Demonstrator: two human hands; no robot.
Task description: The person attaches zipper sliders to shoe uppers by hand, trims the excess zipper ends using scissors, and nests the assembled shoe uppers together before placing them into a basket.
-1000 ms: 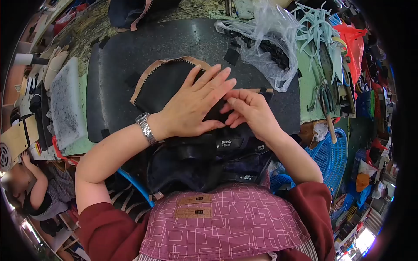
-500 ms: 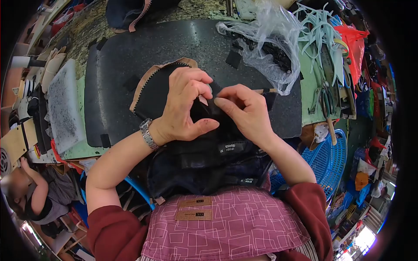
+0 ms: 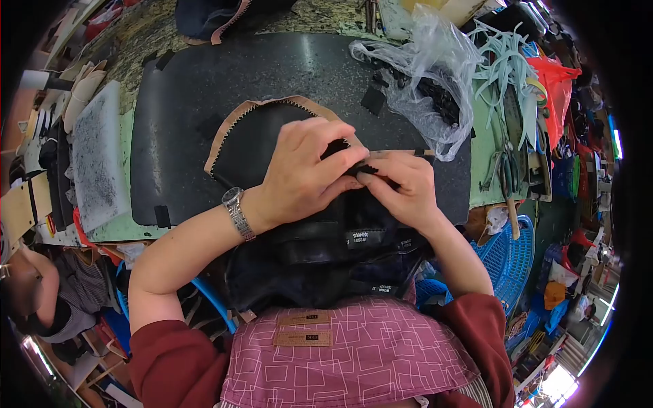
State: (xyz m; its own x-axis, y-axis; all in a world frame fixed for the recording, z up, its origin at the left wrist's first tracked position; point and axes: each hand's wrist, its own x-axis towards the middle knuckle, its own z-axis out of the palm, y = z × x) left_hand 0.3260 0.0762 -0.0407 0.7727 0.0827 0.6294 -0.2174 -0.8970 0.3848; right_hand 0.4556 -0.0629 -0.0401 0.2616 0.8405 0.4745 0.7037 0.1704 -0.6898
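A black leather piece (image 3: 252, 139) with a tan, zigzag-stitched rim lies on the dark work board under my hands; it looks like part of a shoe upper. My left hand (image 3: 306, 170), with a metal watch at the wrist, is closed, its fingertips pinching a small black edge. Right beside it, my right hand (image 3: 408, 190) pinches the same black edge between thumb and fingers. The rest of what they grip is hidden by the fingers. Dark fuzzy-lined pieces (image 3: 320, 272) with white printed labels hang below, between the board and my patterned apron (image 3: 381, 347).
The black board (image 3: 177, 136) covers much of the bench. A clear plastic bag (image 3: 442, 75) of small black bits lies at its upper right, beside pale green strips (image 3: 503, 61) and scissors (image 3: 507, 160). A blue basket (image 3: 510, 258) stands at right. Another person (image 3: 75, 292) sits at left.
My left fingers, spread apart before, have closed and moved right to meet my right fingertips at the black edge. The view has shifted slightly.
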